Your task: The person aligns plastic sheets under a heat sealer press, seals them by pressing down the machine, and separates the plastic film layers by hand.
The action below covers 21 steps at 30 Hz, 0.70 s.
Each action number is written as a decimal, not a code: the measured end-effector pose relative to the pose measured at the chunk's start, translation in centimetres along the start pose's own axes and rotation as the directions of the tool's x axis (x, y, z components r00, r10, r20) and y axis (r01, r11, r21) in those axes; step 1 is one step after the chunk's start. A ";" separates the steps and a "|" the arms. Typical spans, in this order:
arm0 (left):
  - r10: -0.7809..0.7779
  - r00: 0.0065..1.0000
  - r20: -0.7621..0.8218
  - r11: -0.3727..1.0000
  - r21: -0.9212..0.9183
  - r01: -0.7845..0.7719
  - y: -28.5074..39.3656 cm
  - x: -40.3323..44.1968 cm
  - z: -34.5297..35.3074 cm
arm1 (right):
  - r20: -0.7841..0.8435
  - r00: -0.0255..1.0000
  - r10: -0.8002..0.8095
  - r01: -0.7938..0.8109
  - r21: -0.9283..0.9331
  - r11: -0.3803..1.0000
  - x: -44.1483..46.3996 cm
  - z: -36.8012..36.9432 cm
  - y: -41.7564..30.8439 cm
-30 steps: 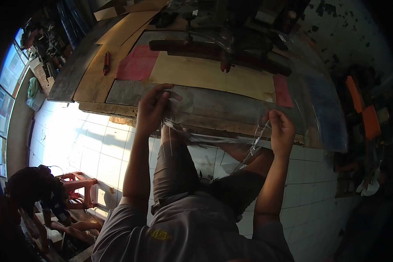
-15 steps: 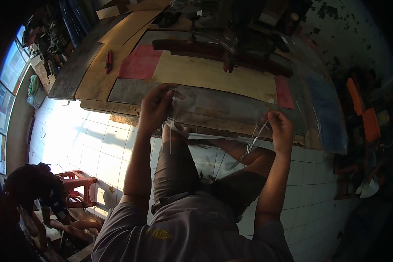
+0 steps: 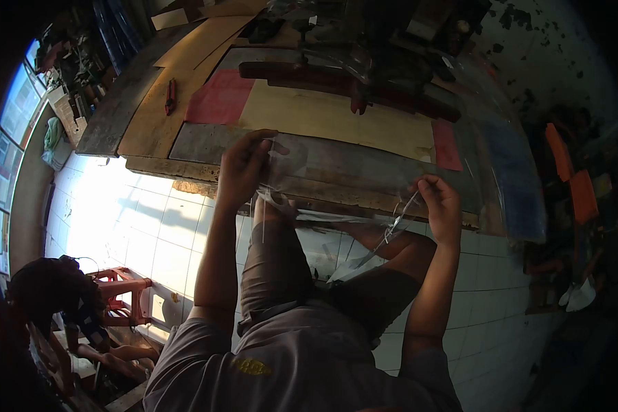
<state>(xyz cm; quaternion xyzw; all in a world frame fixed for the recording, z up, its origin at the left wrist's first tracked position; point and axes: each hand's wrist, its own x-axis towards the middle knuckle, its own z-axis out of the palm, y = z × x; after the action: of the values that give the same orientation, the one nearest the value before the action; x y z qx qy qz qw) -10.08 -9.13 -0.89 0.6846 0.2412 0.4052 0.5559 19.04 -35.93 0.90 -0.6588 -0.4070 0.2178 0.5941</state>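
A thin, clear plastic sheet (image 3: 350, 168) stretches between my hands over the near edge of the workbench, with its lower part hanging above my lap. My left hand (image 3: 244, 168) pinches its left side, thumb against fingers. At the other side, my right hand (image 3: 438, 200) grips the sheet's right corner between thumb and fingertips. Bright creases and a folded strip (image 3: 391, 230) show below the right hand. Whether the plastic is a single layer or a bag, I cannot tell. Beyond it, a cream panel (image 3: 336, 117) with red ends lies under a dark red bar (image 3: 391, 93).
A red cutter knife (image 3: 171, 96) lies on brown board at the bench's left. A dark machine frame (image 3: 350, 58) stands over the bench. Clear plastic sheeting (image 3: 515, 172) drapes over the right end. At lower left, another person (image 3: 55, 295) sits near a red stool (image 3: 123, 295).
The lower part of the plastic sheet has shifted and spread a little over my lap. Both hands have barely moved and keep their hold.
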 end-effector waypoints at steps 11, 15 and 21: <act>0.017 0.999 -0.034 1.000 0.024 -0.016 0.0 -0.3 0.4 | -0.121 0.982 -0.146 0.114 -0.240 0.964 -0.6 1.3 0.2; 0.050 0.996 -0.076 0.997 0.059 -0.045 0.0 -0.4 0.3 | -0.092 0.945 -0.315 0.270 -0.328 0.905 -0.7 2.8 -1.5; 0.046 0.995 -0.093 0.999 0.015 -0.044 0.0 -0.4 0.5 | 0.144 0.876 -0.459 0.472 -0.449 0.759 0.1 2.0 -2.5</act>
<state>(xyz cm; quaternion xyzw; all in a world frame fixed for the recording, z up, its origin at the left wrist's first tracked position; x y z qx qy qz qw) -9.91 -9.72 -0.98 0.6738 0.2538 0.4474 0.5305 16.86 -34.78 2.90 -0.6582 -0.6056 -0.0335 0.4460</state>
